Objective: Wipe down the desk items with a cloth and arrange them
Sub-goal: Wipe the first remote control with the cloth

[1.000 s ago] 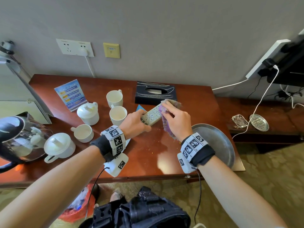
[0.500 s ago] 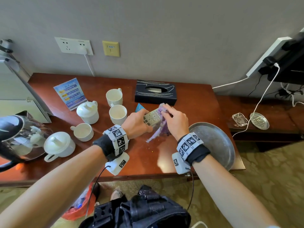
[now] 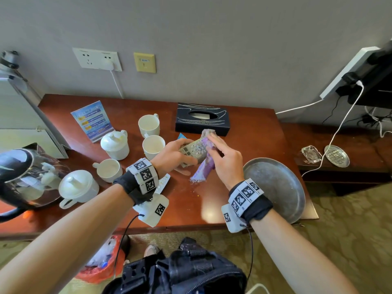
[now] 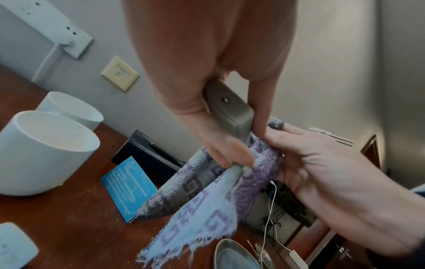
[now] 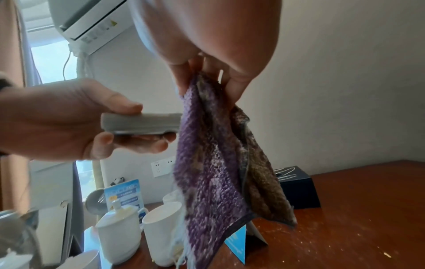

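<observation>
The left hand [image 3: 169, 154] grips the near end of a grey remote control [image 3: 194, 148], thumb on the keypad face and fingers curled beneath it, holding it above the table [image 3: 250, 132] in front of the black tissue box [image 3: 202, 119]. The right hand [image 3: 226, 161] holds a purple patterned cloth [image 3: 204, 164] draped over the far end of the remote, fingers pressing it against the casing. The loose tail of the cloth hangs down toward the table.

Hazards, as judged from this position:

- The grip covers only one end of the remote. Wiping pressure at the far end may lever the unit out of the fingers and drop it onto the table.
- The hanging tail swings just above the tabletop, near the closest white mug [image 3: 153, 146] and a blue card [image 3: 182, 136]. A wide stroke may drag it across either.
- The part of the casing under the left hand is not reached by the cloth; regripping is likely needed to clean it.
- The cloth looks soiled in the right wrist view and may transfer dirt.

Further mugs, lidded cups, a glass kettle [image 3: 25, 177] and a round metal tray [image 3: 275, 187] remain on the table.
</observation>
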